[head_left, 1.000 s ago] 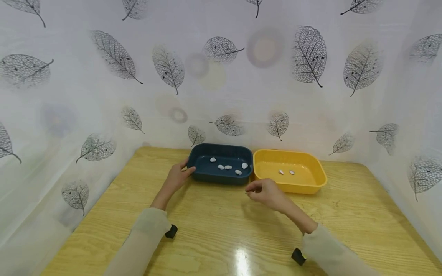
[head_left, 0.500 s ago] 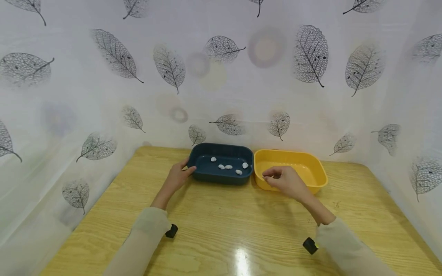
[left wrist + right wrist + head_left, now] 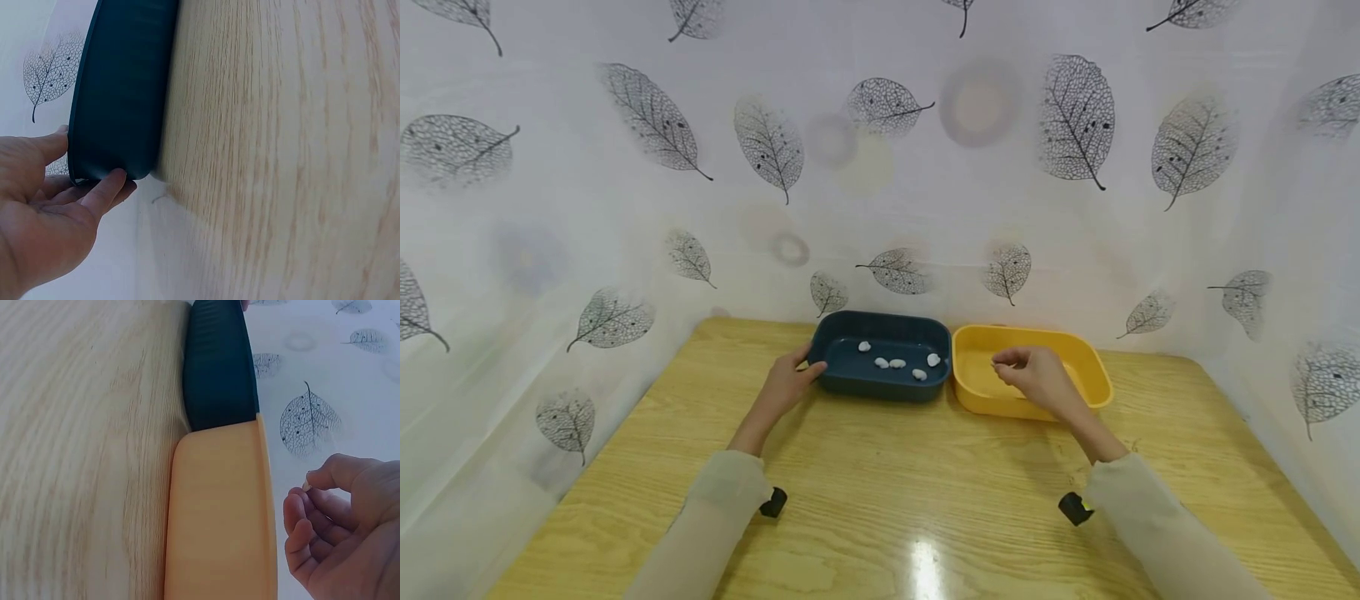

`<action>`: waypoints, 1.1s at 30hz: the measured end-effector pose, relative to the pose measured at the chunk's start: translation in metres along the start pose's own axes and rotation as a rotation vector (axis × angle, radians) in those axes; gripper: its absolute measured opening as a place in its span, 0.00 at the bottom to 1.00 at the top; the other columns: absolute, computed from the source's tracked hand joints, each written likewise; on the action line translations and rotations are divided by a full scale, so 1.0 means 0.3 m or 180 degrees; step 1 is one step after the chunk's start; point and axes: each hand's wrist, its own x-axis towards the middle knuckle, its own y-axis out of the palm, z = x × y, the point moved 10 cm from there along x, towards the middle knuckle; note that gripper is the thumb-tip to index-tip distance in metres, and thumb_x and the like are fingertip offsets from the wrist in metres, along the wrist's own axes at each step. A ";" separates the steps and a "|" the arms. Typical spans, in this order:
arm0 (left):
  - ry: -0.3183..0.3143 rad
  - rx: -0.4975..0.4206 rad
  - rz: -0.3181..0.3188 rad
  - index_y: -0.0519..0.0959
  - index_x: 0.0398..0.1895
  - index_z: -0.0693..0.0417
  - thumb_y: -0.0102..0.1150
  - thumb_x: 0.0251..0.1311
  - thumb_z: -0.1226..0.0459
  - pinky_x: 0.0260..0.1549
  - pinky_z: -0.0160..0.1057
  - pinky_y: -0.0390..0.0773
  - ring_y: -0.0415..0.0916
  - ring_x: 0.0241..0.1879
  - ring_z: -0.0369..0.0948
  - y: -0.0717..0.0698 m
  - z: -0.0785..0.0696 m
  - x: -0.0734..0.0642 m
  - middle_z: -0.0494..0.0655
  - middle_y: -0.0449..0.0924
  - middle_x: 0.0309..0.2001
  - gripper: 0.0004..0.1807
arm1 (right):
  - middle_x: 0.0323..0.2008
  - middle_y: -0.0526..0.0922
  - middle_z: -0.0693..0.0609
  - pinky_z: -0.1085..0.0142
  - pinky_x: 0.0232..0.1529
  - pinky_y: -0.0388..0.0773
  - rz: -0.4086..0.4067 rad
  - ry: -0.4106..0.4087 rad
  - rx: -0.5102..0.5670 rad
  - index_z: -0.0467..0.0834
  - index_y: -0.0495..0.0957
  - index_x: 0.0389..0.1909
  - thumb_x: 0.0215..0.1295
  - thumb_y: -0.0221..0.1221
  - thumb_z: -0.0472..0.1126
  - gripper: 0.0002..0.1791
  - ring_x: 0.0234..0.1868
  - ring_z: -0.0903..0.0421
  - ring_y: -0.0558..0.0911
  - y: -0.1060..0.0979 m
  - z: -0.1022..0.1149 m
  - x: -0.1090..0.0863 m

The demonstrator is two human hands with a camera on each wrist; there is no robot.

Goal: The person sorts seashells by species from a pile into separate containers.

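My left hand (image 3: 787,385) grips the left end of a dark blue plastic bin (image 3: 880,386); in the left wrist view its thumb is at the rim and its fingers (image 3: 107,190) lie against the outer end wall. Several small white shell-like pieces (image 3: 897,364) lie on the bin's floor. Over the yellow bin (image 3: 1011,406), my right hand (image 3: 1041,379) pinches a small whitish shell-like piece (image 3: 306,486) between thumb and fingertips. The right hand covers part of the yellow bin's floor, and no pieces show in it.
Both bins stand side by side, touching, near the back of the wooden table (image 3: 880,483). Behind it hangs a white leaf-patterned curtain (image 3: 910,192), which also runs along both sides. Black wrist cameras (image 3: 773,503) hang by the sleeves.
My right hand has moved right and away from me, from in front of the bins to over the yellow bin. It now covers two small pieces seen there earlier. The left hand stays put.
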 end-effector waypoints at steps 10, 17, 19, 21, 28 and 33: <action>-0.0060 -0.0028 0.0030 0.54 0.79 0.69 0.55 0.78 0.62 0.67 0.57 0.71 0.62 0.72 0.62 0.008 0.004 0.001 0.67 0.56 0.77 0.36 | 0.46 0.88 0.38 0.65 0.31 0.78 -0.0156 0.0070 -0.0086 0.31 0.84 0.53 0.73 0.60 0.38 0.16 0.39 0.45 0.85 -0.022 -0.037 0.045; -0.0080 -0.0029 0.0035 0.54 0.79 0.69 0.55 0.78 0.61 0.68 0.56 0.70 0.61 0.73 0.61 0.012 0.003 0.002 0.67 0.56 0.77 0.36 | 0.48 0.87 0.35 0.66 0.29 0.80 -0.0209 0.0113 0.0013 0.29 0.83 0.53 0.74 0.60 0.38 0.17 0.38 0.40 0.86 -0.018 -0.058 0.079; -0.0069 -0.0009 0.0031 0.54 0.79 0.69 0.55 0.78 0.62 0.68 0.56 0.69 0.61 0.73 0.61 0.012 0.003 0.002 0.67 0.55 0.77 0.36 | 0.48 0.86 0.34 0.65 0.29 0.81 -0.0221 0.0127 0.0041 0.29 0.83 0.53 0.74 0.60 0.37 0.16 0.38 0.39 0.85 -0.016 -0.063 0.086; -0.0054 0.0006 0.0028 0.54 0.79 0.70 0.55 0.78 0.62 0.68 0.56 0.69 0.61 0.73 0.61 0.011 0.002 0.002 0.68 0.55 0.77 0.35 | 0.49 0.86 0.34 0.63 0.32 0.84 -0.0231 0.0160 0.0071 0.29 0.83 0.53 0.74 0.60 0.37 0.16 0.39 0.38 0.85 -0.013 -0.067 0.092; 0.0000 0.0005 0.0026 0.55 0.78 0.71 0.55 0.78 0.63 0.68 0.56 0.69 0.61 0.73 0.62 0.008 -0.006 0.001 0.69 0.56 0.76 0.35 | 0.49 0.86 0.34 0.59 0.35 0.86 -0.0259 0.0222 0.0079 0.29 0.83 0.53 0.73 0.61 0.37 0.16 0.39 0.39 0.85 -0.008 -0.075 0.105; 0.0007 0.0009 0.0014 0.55 0.78 0.71 0.55 0.77 0.63 0.68 0.56 0.69 0.61 0.73 0.61 0.008 -0.006 0.003 0.69 0.56 0.76 0.35 | 0.48 0.86 0.33 0.69 0.30 0.81 -0.0300 0.0265 0.0023 0.28 0.83 0.54 0.72 0.61 0.37 0.17 0.39 0.39 0.86 -0.013 -0.085 0.107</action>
